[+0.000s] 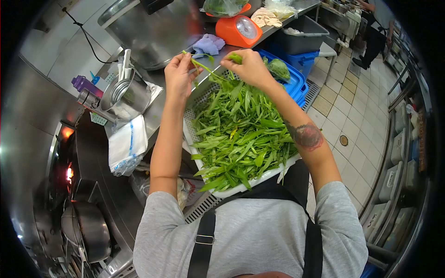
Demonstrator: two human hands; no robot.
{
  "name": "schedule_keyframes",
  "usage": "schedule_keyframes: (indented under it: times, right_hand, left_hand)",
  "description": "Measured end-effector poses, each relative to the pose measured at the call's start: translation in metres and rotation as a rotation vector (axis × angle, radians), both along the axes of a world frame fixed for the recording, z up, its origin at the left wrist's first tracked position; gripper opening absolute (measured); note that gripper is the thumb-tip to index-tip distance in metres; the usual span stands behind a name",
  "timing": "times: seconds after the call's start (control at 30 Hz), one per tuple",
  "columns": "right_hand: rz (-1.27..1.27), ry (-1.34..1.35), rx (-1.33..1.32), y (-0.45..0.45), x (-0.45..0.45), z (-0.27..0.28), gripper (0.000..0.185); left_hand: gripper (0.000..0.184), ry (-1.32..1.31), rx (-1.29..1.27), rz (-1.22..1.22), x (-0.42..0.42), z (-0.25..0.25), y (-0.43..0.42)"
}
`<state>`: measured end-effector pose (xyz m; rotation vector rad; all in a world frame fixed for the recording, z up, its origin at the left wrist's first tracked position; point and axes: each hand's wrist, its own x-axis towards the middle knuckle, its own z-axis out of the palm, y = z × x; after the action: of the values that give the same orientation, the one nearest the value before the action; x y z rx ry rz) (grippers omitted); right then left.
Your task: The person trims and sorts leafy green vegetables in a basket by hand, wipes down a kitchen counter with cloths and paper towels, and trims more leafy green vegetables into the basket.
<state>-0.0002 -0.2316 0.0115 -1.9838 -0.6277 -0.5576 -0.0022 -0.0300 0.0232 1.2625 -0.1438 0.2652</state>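
My left hand (pixel 179 78) pinches a long green water spinach stem (pixel 203 67), which slants down to the right over the far side of the basket. Level with it on the right, my right hand (pixel 250 67) is closed around some green pieces (pixel 235 58) of water spinach. Below both hands lies a large heap of water spinach leaves (pixel 245 132). They fill a white plastic basket (pixel 189 129) with holes in its walls, close in front of my body. Some leaves hang over its near rim.
An orange scale (pixel 238 31) and a purple cloth (pixel 208 45) lie beyond the basket, near a big steel pot (pixel 157 32). Left are a utensil pot (pixel 125 99), white bags (pixel 128 146) and a burner flame (pixel 70 173). Right are a blue crate (pixel 296 85) and another person (pixel 373 39).
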Motion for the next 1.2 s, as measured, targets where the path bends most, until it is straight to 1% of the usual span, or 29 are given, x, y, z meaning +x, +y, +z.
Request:
schedule_keyframes:
  times: [0.07,0.13,0.23,0.37,0.47,0.5,0.53,0.57,0.6,0.63,0.7,0.73,0.77,0.83,0.93,0.97,1.03,1.13,1.2]
  right_hand:
    - [0.060,0.017,0.014,0.009,-0.014,0.007,0.021]
    - [0.051,-0.080,0.019,0.010,-0.009,0.003,0.021]
    - [-0.004,-0.234,-0.017,0.007,-0.002,0.000,0.021]
    - [-0.076,-0.396,-0.072,-0.009,-0.006,0.005,0.016]
    - [-0.092,-0.298,0.157,-0.018,-0.004,0.009,0.015]
    - [-0.092,-0.257,0.234,-0.022,-0.004,0.010,0.015]
    - [-0.153,-0.165,0.285,-0.034,0.011,0.005,0.017]
    - [-0.149,-0.030,0.487,-0.044,0.016,0.008,0.017]
    - [-0.103,0.005,0.617,-0.056,0.015,0.010,0.017]
    - [-0.056,0.039,0.746,-0.069,0.012,0.015,0.017]
    - [0.090,0.204,0.821,-0.099,0.004,0.022,0.021]
    - [0.087,0.226,0.813,-0.113,-0.001,0.024,0.021]
    - [0.081,0.239,0.828,-0.121,-0.009,0.025,0.020]
    - [0.235,0.253,0.924,-0.137,-0.013,0.014,0.018]
    - [0.501,0.373,1.085,-0.151,-0.028,-0.010,0.015]
    - [0.460,0.385,1.079,-0.149,-0.039,-0.015,0.015]
    - [0.382,0.412,1.065,-0.140,-0.067,-0.024,0.015]
    - [0.471,0.457,1.072,-0.136,-0.091,-0.047,0.017]
    - [0.454,0.501,1.042,-0.137,-0.103,-0.054,0.017]
  left_hand:
    - [0.014,-0.010,-0.007,-0.047,-0.003,0.002,-0.014]
    - [0.013,-0.026,-0.025,-0.091,-0.005,0.003,-0.027]
    - [0.015,-0.017,0.084,-0.131,-0.005,0.006,-0.031]
    - [0.012,-0.055,0.055,-0.176,-0.014,0.009,-0.043]
    - [0.011,-0.196,0.016,-0.187,-0.021,0.007,-0.055]
    - [0.011,-0.265,-0.007,-0.157,-0.024,0.009,-0.057]
    - [0.011,-0.336,-0.030,-0.127,-0.026,0.011,-0.059]
    - [0.010,-0.406,-0.053,-0.097,-0.029,0.015,-0.060]
    - [0.010,-0.444,-0.032,-0.051,-0.033,0.021,-0.058]
    - [0.010,-0.362,0.079,-0.152,-0.036,0.023,-0.049]
    - [0.011,-0.200,0.301,-0.352,-0.042,0.027,-0.031]
    - [0.011,-0.044,0.456,-0.439,-0.049,0.026,-0.031]
    - [0.015,0.064,0.585,-0.588,-0.053,0.022,-0.033]
    - [0.022,0.216,0.709,-0.758,-0.055,-0.006,-0.046]
    - [0.039,0.084,1.109,-0.500,-0.018,-0.049,-0.053]
    - [0.048,-0.007,1.144,-0.285,-0.001,-0.060,-0.055]
    - [0.042,-0.064,1.272,-0.027,0.033,-0.067,-0.060]
    - [0.037,0.064,1.563,0.067,0.072,-0.080,-0.074]
    - [0.036,0.020,1.537,0.121,0.085,-0.094,-0.080]
